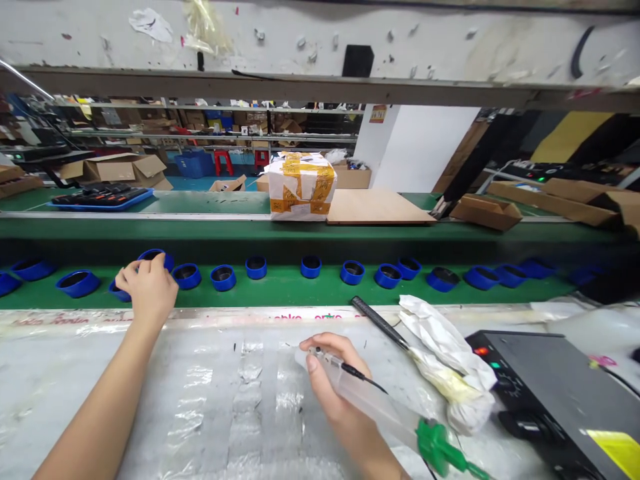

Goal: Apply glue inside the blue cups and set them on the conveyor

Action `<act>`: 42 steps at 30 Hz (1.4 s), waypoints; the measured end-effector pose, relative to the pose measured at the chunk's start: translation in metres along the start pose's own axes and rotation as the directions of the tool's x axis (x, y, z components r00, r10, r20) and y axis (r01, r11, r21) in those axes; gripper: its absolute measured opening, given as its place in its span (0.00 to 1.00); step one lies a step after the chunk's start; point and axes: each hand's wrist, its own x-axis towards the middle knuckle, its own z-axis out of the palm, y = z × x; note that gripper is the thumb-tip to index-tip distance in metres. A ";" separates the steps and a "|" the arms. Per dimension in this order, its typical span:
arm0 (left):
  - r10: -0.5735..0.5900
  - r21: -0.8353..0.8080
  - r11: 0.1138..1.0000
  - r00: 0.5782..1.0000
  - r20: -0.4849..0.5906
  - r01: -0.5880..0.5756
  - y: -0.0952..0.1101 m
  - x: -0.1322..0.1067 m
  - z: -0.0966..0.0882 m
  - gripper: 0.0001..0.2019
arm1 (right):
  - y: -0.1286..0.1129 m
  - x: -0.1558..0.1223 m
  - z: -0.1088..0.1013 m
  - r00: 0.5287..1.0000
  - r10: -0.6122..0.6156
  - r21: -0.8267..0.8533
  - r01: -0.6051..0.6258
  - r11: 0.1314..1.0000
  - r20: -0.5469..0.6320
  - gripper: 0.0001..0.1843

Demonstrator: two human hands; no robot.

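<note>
My left hand (149, 288) is over the green belt, fingers curled at the near side of a blue round cup (155, 254) with a dark inside. The hand hides part of that cup, and their contact is partly covered. Another blue cup (118, 291) is half hidden beside my fingers. In my right hand (337, 383), above the plastic-covered bench, is a translucent dispensing syringe (385, 403), gripped between thumb and fingers. It has a green end fitting (440, 445), and a thin black cable runs along it. Its tip points toward the upper left.
Several more blue cups (223, 277) line the green belt (280, 292). Right of my hand lie a black-handled tool (379, 321), crumpled white paper (445, 340) and a dark control box (555, 393) with lights. A taped carton (302, 187) stands behind; a shelf beam (300, 47) crosses overhead.
</note>
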 end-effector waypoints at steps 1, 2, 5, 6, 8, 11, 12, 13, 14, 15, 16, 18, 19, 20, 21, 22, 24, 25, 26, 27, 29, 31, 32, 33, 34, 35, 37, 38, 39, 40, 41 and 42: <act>0.014 -0.025 1.000 1.000 -0.013 -0.015 0.010 -0.002 -0.004 0.20 | -0.001 0.000 0.000 1.000 0.003 -0.009 -0.003 1.000 0.001 0.09; 0.036 -0.054 0.998 0.999 -0.018 -0.036 0.022 -0.006 -0.007 0.19 | -0.001 0.000 -0.001 1.000 0.004 -0.013 -0.004 1.000 0.000 0.08; 0.169 -0.186 0.970 0.985 0.044 -0.158 0.062 -0.033 -0.010 0.14 | -0.001 0.003 -0.003 0.999 -0.003 -0.002 0.003 1.000 -0.054 0.08; 0.248 -0.257 0.942 0.964 0.095 -0.217 0.076 -0.046 -0.008 0.12 | -0.001 0.004 -0.004 0.996 -0.006 0.005 0.006 1.000 -0.091 0.07; 0.476 -0.528 0.793 0.849 0.227 -0.303 0.100 -0.075 -0.003 0.10 | 0.000 0.006 -0.006 0.984 0.006 0.032 0.000 0.999 -0.177 0.06; 0.592 -0.694 0.673 0.749 0.297 -0.257 0.120 -0.109 0.010 0.19 | 0.001 0.011 -0.009 0.964 0.058 0.100 -0.033 0.994 -0.259 0.05; 0.574 -0.711 0.675 0.747 0.336 -0.199 0.123 -0.115 0.014 0.25 | 0.001 0.012 -0.009 0.961 0.069 0.118 -0.039 0.992 -0.267 0.05; 0.546 -0.718 0.685 0.742 0.388 -0.128 0.123 -0.119 0.017 0.30 | 0.002 0.013 -0.009 0.962 0.074 0.128 -0.041 0.991 -0.265 0.05; 0.520 -0.717 0.694 0.731 0.442 -0.061 0.123 -0.121 0.019 0.34 | 0.002 0.013 -0.009 0.964 0.074 0.133 -0.041 0.990 -0.257 0.05; 0.509 -0.715 0.699 0.712 0.483 -0.014 0.122 -0.121 0.021 0.35 | 0.003 0.013 -0.008 0.967 0.071 0.134 -0.039 0.990 -0.245 0.05; 0.519 -0.720 0.694 0.692 0.501 0.002 0.121 -0.121 0.022 0.35 | 0.003 0.013 -0.008 0.971 0.068 0.132 -0.038 0.990 -0.229 0.05; 0.586 -0.761 0.647 0.670 0.456 -0.047 0.120 -0.120 0.022 0.29 | 0.004 0.012 -0.007 0.981 0.050 0.120 -0.028 0.992 -0.187 0.04; 0.629 -0.788 0.608 0.664 0.405 -0.095 0.121 -0.120 0.021 0.26 | 0.004 0.012 -0.006 0.985 0.038 0.109 -0.020 0.994 -0.166 0.04; 0.666 -0.811 0.568 0.657 0.353 -0.140 0.122 -0.121 0.020 0.22 | 0.004 0.011 -0.006 0.989 0.026 0.099 -0.011 0.995 -0.148 0.04; 0.695 -0.828 0.534 0.647 0.314 -0.172 0.124 -0.122 0.019 0.20 | 0.004 0.011 -0.005 0.991 0.014 0.093 -0.002 0.996 -0.133 0.04; 0.711 -0.835 0.517 0.638 0.295 -0.190 0.125 -0.124 0.019 0.20 | 0.004 0.010 -0.005 0.993 0.005 0.094 0.006 0.996 -0.121 0.05; 0.715 -0.828 0.525 0.629 0.306 -0.194 0.127 -0.128 0.019 0.24 | 0.002 0.011 -0.003 0.995 -0.001 0.112 0.012 0.994 -0.102 0.06; 0.710 -0.822 0.537 0.628 0.318 -0.191 0.128 -0.129 0.019 0.27 | 0.002 0.011 -0.003 0.995 -0.003 0.128 0.015 0.992 -0.095 0.06; 0.711 -0.817 0.544 0.622 0.327 -0.192 0.129 -0.130 0.019 0.29 | 0.001 0.012 -0.002 0.996 -0.005 0.142 0.017 0.990 -0.090 0.07; 0.717 -0.816 0.543 0.615 0.328 -0.197 0.129 -0.131 0.019 0.29 | 0.000 0.012 -0.002 0.996 -0.007 0.152 0.021 0.988 -0.090 0.07; 0.740 -0.825 0.522 0.596 0.312 -0.217 0.129 -0.131 0.019 0.26 | -0.001 0.013 -0.001 0.995 -0.013 0.166 0.030 0.986 -0.099 0.08; 0.759 -0.835 0.501 0.579 0.298 -0.227 0.130 -0.129 0.018 0.24 | -0.002 0.014 0.000 0.994 -0.016 0.179 0.035 0.983 -0.104 0.08; 0.761 -0.838 0.498 0.575 0.299 -0.225 0.130 -0.129 0.017 0.23 | -0.002 0.014 0.000 0.994 -0.015 0.186 0.035 0.982 -0.104 0.08; 0.762 -0.839 0.497 0.574 0.300 -0.221 0.130 -0.128 0.017 0.23 | -0.002 0.014 0.000 0.995 -0.013 0.191 0.032 0.981 -0.101 0.08; 0.763 -0.841 0.495 0.572 0.301 -0.217 0.130 -0.128 0.016 0.23 | -0.002 0.014 0.000 0.995 -0.008 0.196 0.027 0.980 -0.098 0.08; 0.764 -0.844 0.493 0.570 0.303 -0.212 0.130 -0.128 0.015 0.23 | -0.003 0.014 0.000 0.995 -0.004 0.200 0.024 0.980 -0.097 0.08; 0.765 -0.850 0.486 0.568 0.303 -0.202 0.130 -0.128 0.014 0.23 | -0.004 0.014 0.000 0.995 0.000 0.206 0.020 0.978 -0.096 0.07; 0.767 -0.853 0.483 0.566 0.304 -0.197 0.130 -0.128 0.014 0.23 | -0.004 0.014 0.000 0.995 0.000 0.210 0.020 0.978 -0.097 0.07; 0.768 -0.855 0.482 0.562 0.307 -0.192 0.130 -0.128 0.014 0.23 | -0.005 0.014 0.000 0.995 0.000 0.213 0.021 0.977 -0.097 0.07; 0.769 -0.856 0.483 0.558 0.312 -0.187 0.130 -0.128 0.014 0.24 | -0.006 0.014 0.000 0.995 -0.002 0.216 0.023 0.976 -0.097 0.07; 0.769 -0.856 0.485 0.555 0.317 -0.182 0.129 -0.129 0.014 0.24 | -0.006 0.014 0.000 0.995 -0.004 0.216 0.025 0.976 -0.097 0.07; 0.767 -0.855 0.488 0.554 0.323 -0.178 0.129 -0.129 0.014 0.24 | -0.006 0.015 0.000 0.995 -0.005 0.216 0.026 0.976 -0.097 0.07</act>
